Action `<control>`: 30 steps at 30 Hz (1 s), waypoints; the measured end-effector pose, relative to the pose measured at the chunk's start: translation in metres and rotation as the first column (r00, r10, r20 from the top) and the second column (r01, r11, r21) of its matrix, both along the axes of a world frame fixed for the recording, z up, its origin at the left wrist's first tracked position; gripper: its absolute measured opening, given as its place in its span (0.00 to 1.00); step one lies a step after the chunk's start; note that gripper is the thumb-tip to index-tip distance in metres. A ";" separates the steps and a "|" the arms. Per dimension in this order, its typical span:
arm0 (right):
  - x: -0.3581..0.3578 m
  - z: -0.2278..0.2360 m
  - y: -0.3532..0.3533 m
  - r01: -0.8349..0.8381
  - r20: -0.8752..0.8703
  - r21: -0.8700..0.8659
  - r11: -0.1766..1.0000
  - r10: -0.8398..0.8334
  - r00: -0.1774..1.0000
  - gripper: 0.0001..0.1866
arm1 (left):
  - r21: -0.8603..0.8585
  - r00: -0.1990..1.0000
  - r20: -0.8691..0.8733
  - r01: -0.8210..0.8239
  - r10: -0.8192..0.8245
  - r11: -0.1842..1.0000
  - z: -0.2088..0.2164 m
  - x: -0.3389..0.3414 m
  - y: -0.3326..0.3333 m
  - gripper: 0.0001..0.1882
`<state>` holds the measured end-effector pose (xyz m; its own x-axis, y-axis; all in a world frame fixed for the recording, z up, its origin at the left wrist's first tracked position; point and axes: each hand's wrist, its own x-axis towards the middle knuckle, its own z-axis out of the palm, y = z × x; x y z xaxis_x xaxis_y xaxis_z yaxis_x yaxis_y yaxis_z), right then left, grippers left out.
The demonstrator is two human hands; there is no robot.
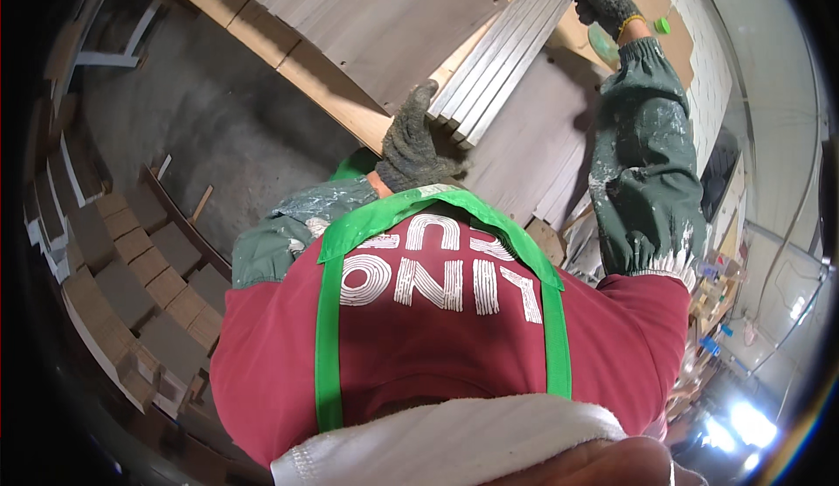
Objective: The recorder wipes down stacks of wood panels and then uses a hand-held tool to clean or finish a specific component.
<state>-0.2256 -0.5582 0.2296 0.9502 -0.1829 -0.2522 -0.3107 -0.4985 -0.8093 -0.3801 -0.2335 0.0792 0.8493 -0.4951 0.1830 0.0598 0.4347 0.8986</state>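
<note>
Grey boards (393,27) cover the bench (332,91) above a dim floor (236,101). Among them lie strips (505,49), the left hand (409,145) spread wide beside their near end. The right hand (603,3) half-curls at the far end; I can't tell if it grips.

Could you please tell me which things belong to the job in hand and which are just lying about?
Job in hand:
- grey strips
- left hand, at their near end
- right hand, at their far end

Apparently lying about:
- small bright green piece
- thin stick

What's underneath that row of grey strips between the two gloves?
A grey board shows along the right side of the grey strips, and light wooden tabletop along their left; whatever lies directly beneath them is covered.
</note>
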 end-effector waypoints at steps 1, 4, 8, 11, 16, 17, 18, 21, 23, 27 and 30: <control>-0.007 -0.006 -0.006 -0.008 0.030 0.054 0.998 0.006 1.000 0.15 | 0.392 0.938 0.342 -0.205 0.065 0.897 0.000 -0.007 0.001 0.60; -0.014 0.000 -0.010 -0.049 0.045 0.032 0.998 0.048 0.998 0.19 | 0.589 0.794 0.596 -0.533 0.119 0.608 0.005 -0.023 0.003 0.57; 0.024 -0.016 -0.026 0.064 0.181 0.134 0.989 -0.088 0.980 0.33 | 0.490 0.652 0.737 -0.698 0.179 0.522 -0.012 -0.001 0.009 0.50; 0.031 -0.050 -0.019 0.018 0.034 0.574 0.819 -0.046 0.998 0.39 | 0.802 0.929 0.355 -0.245 -0.104 0.545 0.016 -0.003 0.021 0.60; 0.030 -0.057 0.022 0.113 -0.019 0.609 0.785 -0.128 0.992 0.43 | 0.649 0.665 0.746 -0.717 -0.031 0.254 -0.006 0.007 0.010 0.53; 0.035 -0.056 0.036 0.132 -0.032 0.561 0.818 -0.138 0.990 0.43 | 0.754 0.843 0.535 -0.504 0.052 0.420 -0.020 0.013 0.013 0.53; 0.037 -0.060 0.040 0.181 -0.042 0.513 0.839 -0.186 0.982 0.44 | 0.754 0.958 0.283 -0.254 0.050 0.606 -0.029 0.015 0.012 0.53; 0.059 -0.057 0.031 0.066 -0.003 0.433 0.899 -0.071 0.997 0.46 | 0.757 0.935 0.165 -0.324 0.313 0.568 -0.001 0.010 0.016 0.55; 0.062 -0.035 0.037 -0.023 0.053 0.009 1.000 0.022 0.998 0.48 | 0.777 0.908 0.103 -0.328 0.406 0.537 0.000 0.006 0.016 0.48; 0.041 0.022 0.019 -0.247 -0.177 -0.215 0.945 0.211 0.961 0.40 | 0.629 0.953 -0.294 0.141 0.066 0.764 0.039 0.026 0.036 0.26; 0.007 0.061 0.020 -0.601 -0.531 -0.354 0.717 0.374 0.760 0.35 | -0.008 0.729 -0.684 -0.041 0.025 0.999 0.070 0.005 0.033 0.32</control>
